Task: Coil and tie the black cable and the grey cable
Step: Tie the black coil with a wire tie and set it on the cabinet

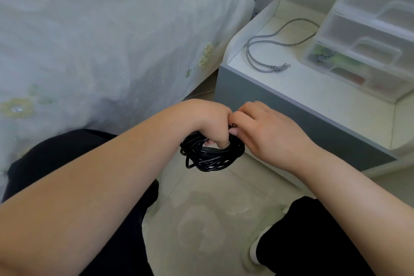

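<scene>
- Coil [211,154] held between left hand [206,122] and right hand [266,132], above floor [208,219].
- Bed [100,40] at left.
- Worktop [298,87] at right, behind hands.
- Loose cable [264,51] on worktop, left of drawers [367,36].

White nightstand [298,87], grey cable [264,51] (loose), drawer organiser [367,36]

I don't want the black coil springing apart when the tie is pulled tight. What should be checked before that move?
1. Black cable gathered into one coil: ok.
2. Left hand gripping through the coil: ok.
3. Right hand pinching at the coil's top: ok.
4. Tie end wrapped around the loops: cannot tell, fingers hide it.
5. No loops straying out: not ok, some sag at the lower left.
6. Grey cable lying uncoiled on the nightstand: ok.
</scene>
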Motion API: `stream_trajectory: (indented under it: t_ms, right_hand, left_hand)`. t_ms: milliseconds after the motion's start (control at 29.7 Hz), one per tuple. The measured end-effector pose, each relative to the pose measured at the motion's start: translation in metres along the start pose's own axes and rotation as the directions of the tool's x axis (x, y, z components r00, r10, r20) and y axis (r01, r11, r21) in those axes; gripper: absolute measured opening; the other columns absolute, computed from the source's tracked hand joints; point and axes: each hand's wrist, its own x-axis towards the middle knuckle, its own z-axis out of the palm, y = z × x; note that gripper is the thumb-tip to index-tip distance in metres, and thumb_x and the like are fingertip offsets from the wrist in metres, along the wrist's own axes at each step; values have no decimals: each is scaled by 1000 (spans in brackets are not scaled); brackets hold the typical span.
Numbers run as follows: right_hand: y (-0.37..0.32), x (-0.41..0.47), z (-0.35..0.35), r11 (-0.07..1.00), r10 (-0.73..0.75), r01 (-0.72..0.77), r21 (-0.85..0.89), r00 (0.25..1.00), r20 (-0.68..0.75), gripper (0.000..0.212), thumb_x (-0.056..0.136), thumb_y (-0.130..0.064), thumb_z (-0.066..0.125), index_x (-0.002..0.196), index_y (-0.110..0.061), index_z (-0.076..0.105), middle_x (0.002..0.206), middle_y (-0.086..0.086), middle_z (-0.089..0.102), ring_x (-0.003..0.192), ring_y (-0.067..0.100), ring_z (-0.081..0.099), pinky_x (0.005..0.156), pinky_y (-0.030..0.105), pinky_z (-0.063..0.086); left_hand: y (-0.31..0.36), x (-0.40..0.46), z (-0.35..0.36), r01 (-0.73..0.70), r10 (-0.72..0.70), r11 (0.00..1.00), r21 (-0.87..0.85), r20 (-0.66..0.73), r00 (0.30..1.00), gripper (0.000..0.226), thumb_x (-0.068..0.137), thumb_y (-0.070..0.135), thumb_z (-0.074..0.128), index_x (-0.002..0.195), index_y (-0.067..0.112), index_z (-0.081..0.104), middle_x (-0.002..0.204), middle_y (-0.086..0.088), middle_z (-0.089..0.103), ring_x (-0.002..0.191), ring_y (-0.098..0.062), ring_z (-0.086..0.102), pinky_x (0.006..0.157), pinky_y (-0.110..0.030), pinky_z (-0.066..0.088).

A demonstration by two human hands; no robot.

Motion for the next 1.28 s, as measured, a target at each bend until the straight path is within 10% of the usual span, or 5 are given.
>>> stream_trajectory:
  t_ms: [706,1009,1110,1177,1278]
  right_hand:
    - [-1,3,6,919,276,-256,299,961,-26,7,93,-14,46,98,-11,44,67,6,59,59,29,53,54,43,46]
    - [-5,25,-3,87,777,-600,796,541,323,30,83,-2,48,107,-19,47,50,5,58,35,9,47,38,17,39]
    - [0,26,-12,-71,720,-542,837,553,419,29,86,3,43,106,-17,50,45,3,58,36,13,50,38,20,42]
    - [3,24,-17,32,672,-540,841,634,382,28,90,3,39,102,-18,51,51,4,62,42,16,57,45,24,49]
    - [9,18,-21,501,588,-537,679,787,188,24,95,-5,39,96,-22,56,67,1,66,61,17,66,65,33,55]
  left_hand:
    - [11,10,14,85,-32,988,125,-376,926,15,85,22,46,71,21,41,69,4,48,63,-18,48,55,-29,37]
    - [28,17,23,201,-48,965,166,-645,763,13,86,9,53,93,15,44,75,0,42,70,-23,42,51,-29,26]
    - [25,17,18,201,-31,963,180,-664,747,17,85,9,53,89,15,38,73,0,41,68,-23,43,48,-28,24]
    - [20,17,13,186,-35,969,163,-655,755,18,86,13,54,88,16,36,73,-1,40,69,-24,43,49,-29,27]
    - [14,17,8,166,-54,979,120,-629,775,16,87,21,53,89,19,38,74,1,40,71,-24,45,51,-29,28]
